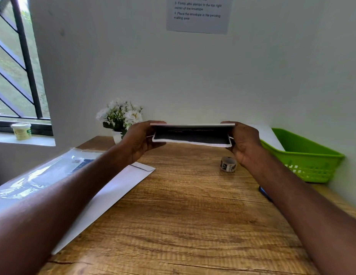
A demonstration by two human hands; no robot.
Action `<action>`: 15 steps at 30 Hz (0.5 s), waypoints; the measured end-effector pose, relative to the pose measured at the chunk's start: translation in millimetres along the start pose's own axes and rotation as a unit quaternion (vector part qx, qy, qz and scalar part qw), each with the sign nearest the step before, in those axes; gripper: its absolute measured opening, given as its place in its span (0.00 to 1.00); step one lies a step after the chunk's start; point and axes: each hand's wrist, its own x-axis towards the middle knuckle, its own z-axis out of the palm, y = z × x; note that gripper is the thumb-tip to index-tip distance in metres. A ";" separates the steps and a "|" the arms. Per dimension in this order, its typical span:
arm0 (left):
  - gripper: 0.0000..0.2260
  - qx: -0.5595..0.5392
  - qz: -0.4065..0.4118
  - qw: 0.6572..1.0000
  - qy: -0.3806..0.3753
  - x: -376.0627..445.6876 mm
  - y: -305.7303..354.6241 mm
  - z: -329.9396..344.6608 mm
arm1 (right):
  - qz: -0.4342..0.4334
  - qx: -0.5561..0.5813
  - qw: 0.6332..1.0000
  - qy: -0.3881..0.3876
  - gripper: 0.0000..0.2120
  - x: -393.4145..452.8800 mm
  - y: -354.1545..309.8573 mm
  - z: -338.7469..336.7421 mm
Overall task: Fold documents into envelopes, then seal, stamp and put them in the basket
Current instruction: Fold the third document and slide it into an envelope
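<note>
A folded document [192, 134], dark printed with white edges, is held up above the far half of the wooden table [183, 215]. My left hand [140, 141] grips its left end and my right hand [245, 142] grips its right end. A long white envelope [111, 197] lies flat on the table's left side, flap end pointing away, partly under my left forearm. A small roll of stamps [228, 164] stands on the table below my right hand. The green plastic basket [304, 155] sits at the right edge with a white sheet showing at its far side.
A clear plastic sleeve with papers [42, 175] lies at the left edge. A pot of white flowers [119, 118] stands at the back by the wall. A dark blue object [264, 192] peeks out under my right forearm. An instruction sheet [199, 13] hangs on the wall.
</note>
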 end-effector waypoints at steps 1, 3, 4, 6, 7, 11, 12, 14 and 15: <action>0.12 -0.025 -0.005 1.000 -0.008 0.1 0.2 -1.1 | 0.000 0.006 1.000 0.001 0.07 -3.2 -1.6 -0.1; 0.18 -0.064 -0.018 0.997 -0.026 1.1 2.8 -3.4 | 0.002 0.022 1.000 -0.004 0.06 -4.2 -4.7 -1.9; 0.18 -0.070 -0.019 0.997 -0.031 1.4 4.3 -4.4 | 0.003 0.035 0.999 -0.011 0.07 -3.6 -5.6 -2.6; 0.15 -0.053 -0.008 0.998 -0.033 1.5 3.8 -5.1 | -0.003 0.056 0.998 -0.019 0.05 -1.5 -4.1 -2.7; 0.12 -0.036 0.001 0.999 -0.029 1.2 2.4 -4.1 | -0.009 0.053 0.998 -0.016 0.03 -1.2 -2.6 -1.7; 0.11 0.047 0.039 0.998 -0.003 0.9 5.2 5.1 | -0.050 -0.039 0.998 0.001 0.10 -2.3 2.8 3.9; 0.12 0.077 0.050 0.996 0.006 -0.7 12.1 8.3 | -0.064 -0.051 0.997 0.008 0.10 -4.1 -0.3 6.5; 0.10 0.141 0.067 0.988 0.022 -5.7 27.4 14.5 | -0.087 -0.066 0.994 0.019 0.11 -8.6 -5.6 11.1; 0.09 0.171 0.073 0.982 0.028 -9.5 34.7 18.0 | -0.091 -0.072 0.993 0.020 0.11 -10.6 -7.7 12.8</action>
